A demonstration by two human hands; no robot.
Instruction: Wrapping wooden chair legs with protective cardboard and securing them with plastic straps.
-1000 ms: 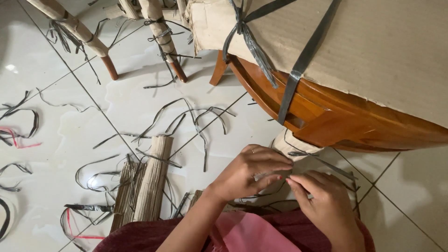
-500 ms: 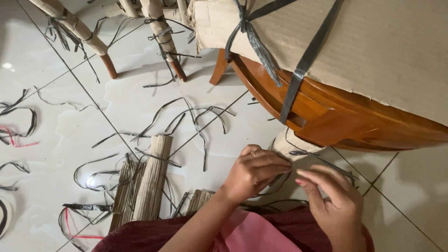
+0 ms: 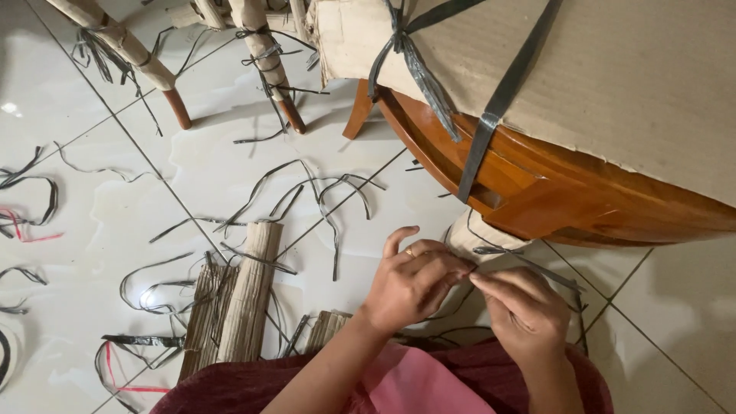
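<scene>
My left hand and my right hand meet fingertip to fingertip low in the head view, both pinching a thin dark plastic strap. The strap runs around a cardboard-wrapped furniture leg just beyond my fingers. Above it sits a polished wooden table, its top covered in brown cardboard bound with dark straps.
Cut dark straps lie scattered over the white tiled floor. Rolled corrugated cardboard pieces lie to my left. Cardboard-wrapped chair legs stand at the back. A pink and maroon garment covers my lap.
My hands have shifted slightly and come closer together, fingertips now pinching the strap at the wrapped leg. The view has dipped a little.
</scene>
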